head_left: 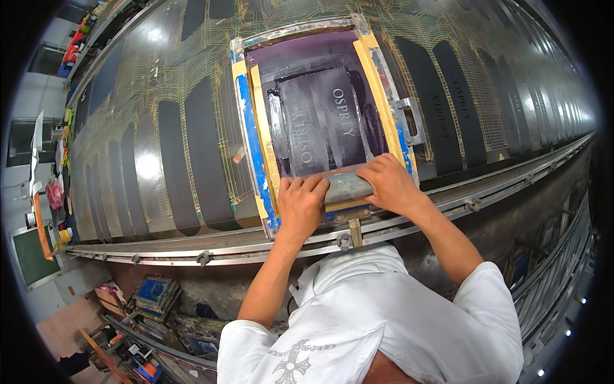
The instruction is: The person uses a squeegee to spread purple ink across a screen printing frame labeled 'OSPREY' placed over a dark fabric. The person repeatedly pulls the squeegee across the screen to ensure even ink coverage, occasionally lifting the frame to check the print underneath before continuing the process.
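A screen printing frame (376,70) lies on the long table in front of me, its sides covered in yellow and blue tape. Dark ink coats the purple mesh (307,56) around a rectangular print area with lettering. Across the near end of the mesh lies a squeegee (347,186). My left hand (302,203) is closed over its left end, fingers curled on top. At the other end, my right hand (390,182) grips it too. The squeegee's blade edge is mostly hidden by my fingers.
Dark fabric pieces (203,153) lie in rows on the table to both sides, some printed with lettering (462,102). A metal rail (281,255) with clamps runs along the near edge. A metal bracket (409,120) sticks out from the frame's right side. Stacked screens (155,291) stand low at left.
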Demonstrator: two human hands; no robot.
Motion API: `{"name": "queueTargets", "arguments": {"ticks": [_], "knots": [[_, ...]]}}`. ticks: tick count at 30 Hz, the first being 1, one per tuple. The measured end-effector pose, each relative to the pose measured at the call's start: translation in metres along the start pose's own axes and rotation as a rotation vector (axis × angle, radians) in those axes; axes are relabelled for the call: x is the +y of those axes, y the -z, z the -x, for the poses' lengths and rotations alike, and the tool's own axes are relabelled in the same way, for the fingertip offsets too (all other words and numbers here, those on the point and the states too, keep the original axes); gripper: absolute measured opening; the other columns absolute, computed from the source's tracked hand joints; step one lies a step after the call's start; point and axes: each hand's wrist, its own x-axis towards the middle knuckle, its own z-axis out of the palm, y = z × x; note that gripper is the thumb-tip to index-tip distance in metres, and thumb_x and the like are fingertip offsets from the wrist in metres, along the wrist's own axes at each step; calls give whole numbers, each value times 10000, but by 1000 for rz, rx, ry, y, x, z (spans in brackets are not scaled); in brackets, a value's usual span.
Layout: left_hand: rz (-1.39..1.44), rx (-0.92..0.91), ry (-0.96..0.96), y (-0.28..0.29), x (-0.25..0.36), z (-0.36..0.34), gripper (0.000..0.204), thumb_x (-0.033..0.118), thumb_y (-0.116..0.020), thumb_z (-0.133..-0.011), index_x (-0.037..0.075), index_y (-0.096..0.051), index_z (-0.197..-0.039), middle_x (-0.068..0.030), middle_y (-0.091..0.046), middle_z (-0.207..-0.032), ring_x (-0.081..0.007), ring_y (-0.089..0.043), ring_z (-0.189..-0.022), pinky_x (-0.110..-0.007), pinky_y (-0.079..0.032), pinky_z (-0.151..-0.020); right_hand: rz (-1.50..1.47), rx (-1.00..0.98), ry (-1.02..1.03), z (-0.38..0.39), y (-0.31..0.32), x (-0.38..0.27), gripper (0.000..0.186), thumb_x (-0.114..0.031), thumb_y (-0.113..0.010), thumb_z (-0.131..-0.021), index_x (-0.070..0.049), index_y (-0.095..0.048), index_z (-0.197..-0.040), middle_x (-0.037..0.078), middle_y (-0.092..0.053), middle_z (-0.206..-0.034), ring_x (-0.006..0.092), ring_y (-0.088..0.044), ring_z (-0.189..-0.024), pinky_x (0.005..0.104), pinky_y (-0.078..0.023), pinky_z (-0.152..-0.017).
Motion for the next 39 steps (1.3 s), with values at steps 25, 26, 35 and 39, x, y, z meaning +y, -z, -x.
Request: {"name": "queueTargets", "arguments": {"ticks": [25,26,35,39], "knots": [[-60,111,107,123,-148,96,399,53,-812,-610,133,-762,-998,8,-746,-1013,-241,-641,-854,-406,-452,-813,-688,621,-627,-154,-87,-3,274,-280,-688,-974,-10,-681,-929,78,-642,-759,139,-587,-718,341,-465,-669],[-79,112,117,140,-169,113,367,54,-806,-620,130,-765,-977,9,-748,-1001,-241,-641,-836,-404,-454,-803,-725,615,-656,-172,-100,-41,286,-290,-694,-965,-5,-679,-937,109,-659,-780,171,-616,-737,355,-476,-692],[-76,62,23,186,-260,221,500,34,-802,-557,116,-751,-1047,0,-730,-1063,-250,-616,-858,-400,-450,-796,-562,684,-653,-235,-165,-126,345,-354,-723,-914,-14,-708,-972,160,-673,-752,258,-618,-674,409,-470,-671],[-35,31,-12,175,-267,226,513,14,-790,-552,123,-749,-1052,4,-730,-1070,-238,-611,-853,-389,-439,-812,-398,668,-703,-239,-172,-125,343,-364,-696,-919,-25,-711,-968,181,-722,-841,316,-719,-801,406,-510,-721]]}}
